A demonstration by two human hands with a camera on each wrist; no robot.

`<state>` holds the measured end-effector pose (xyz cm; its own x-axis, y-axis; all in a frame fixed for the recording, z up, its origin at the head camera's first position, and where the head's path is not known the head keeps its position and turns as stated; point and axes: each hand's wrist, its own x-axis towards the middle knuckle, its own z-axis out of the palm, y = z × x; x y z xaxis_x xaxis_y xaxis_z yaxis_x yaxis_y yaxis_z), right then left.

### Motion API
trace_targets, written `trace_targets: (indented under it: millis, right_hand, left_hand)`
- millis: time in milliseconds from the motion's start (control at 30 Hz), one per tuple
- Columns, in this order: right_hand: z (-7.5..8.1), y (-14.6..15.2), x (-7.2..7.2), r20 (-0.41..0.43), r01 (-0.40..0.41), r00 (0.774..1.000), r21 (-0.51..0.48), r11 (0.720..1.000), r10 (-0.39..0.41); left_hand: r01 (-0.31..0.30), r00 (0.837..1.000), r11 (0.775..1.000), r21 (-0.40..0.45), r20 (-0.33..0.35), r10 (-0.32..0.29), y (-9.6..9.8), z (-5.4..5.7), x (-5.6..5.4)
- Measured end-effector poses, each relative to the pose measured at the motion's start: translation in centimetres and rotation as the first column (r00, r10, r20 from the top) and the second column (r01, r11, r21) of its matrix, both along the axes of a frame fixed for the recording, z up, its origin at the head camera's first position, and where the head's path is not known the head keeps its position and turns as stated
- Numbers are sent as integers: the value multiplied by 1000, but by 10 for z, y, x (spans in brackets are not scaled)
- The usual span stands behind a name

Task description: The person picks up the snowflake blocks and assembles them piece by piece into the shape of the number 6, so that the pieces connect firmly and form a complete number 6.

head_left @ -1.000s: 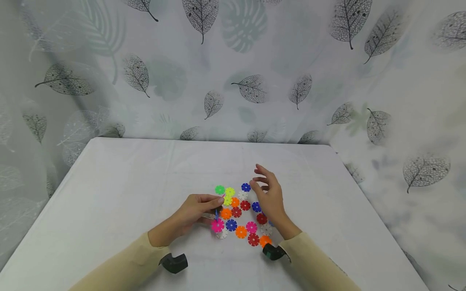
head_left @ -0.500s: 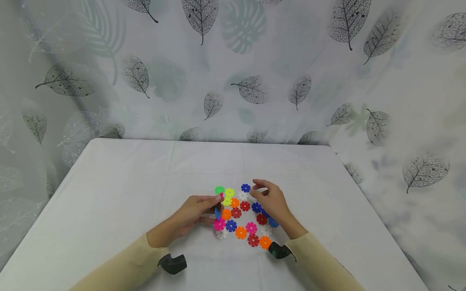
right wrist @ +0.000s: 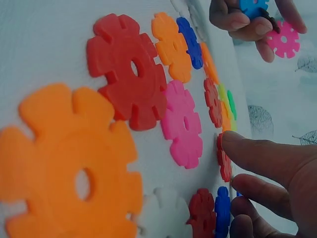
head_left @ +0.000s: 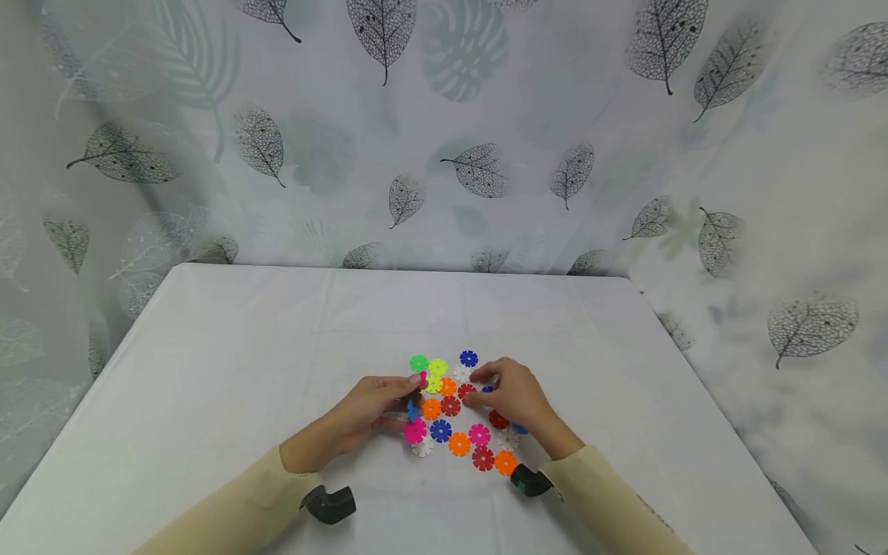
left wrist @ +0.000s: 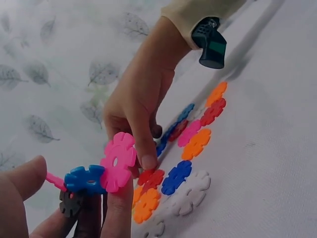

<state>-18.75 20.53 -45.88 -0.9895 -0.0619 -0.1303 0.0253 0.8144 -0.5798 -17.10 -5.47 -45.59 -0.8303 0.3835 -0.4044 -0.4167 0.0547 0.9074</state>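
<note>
At a red disc [right wrist: 224, 162], right hand [head_left: 515, 397] is spread (left hand [head_left: 366, 407] pinches linked discs [left wrist: 97, 176]).

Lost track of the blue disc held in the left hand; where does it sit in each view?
Head: below center, slightly left, small, at the left hand, just above a pink disc; blue disc.
Left wrist: lower left, blue disc left of that pink disc.
Right wrist: top edge, right of center, blue disc partly cut off.
Shared landmark: right hand, right of it in head, upper right in left wrist, below in right wrist.
</note>
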Motion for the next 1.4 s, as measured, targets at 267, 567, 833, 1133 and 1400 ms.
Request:
trace_targets:
  millis: [267, 567, 833, 1133, 1400]
  right_hand:
    - [6, -3, 1, 1, -10, 1000, 71, 997, 10]
    - [7, -4, -1, 38, -40, 999, 18, 999, 39]
    - [5, -7, 0, -11, -75, 997, -106, 992, 74]
    - [11, -15, 1, 5, -93, 995, -304, 948, 100]
    - [18, -18, 3, -4, -143, 987, -446, 883, 158]
  left_hand:
    - [8, 999, 998, 63, 34, -10, -2, 0, 0]
    - [47, 998, 996, 78, 31, -49, -2, 0, -1]
    - [59, 997, 995, 77, 40, -63, -1, 1, 1]
    - [74, 996, 994, 78, 40, -77, 1, 3, 1]
    - [75, 996, 993, 91, 37, -78, 0, -1, 2]
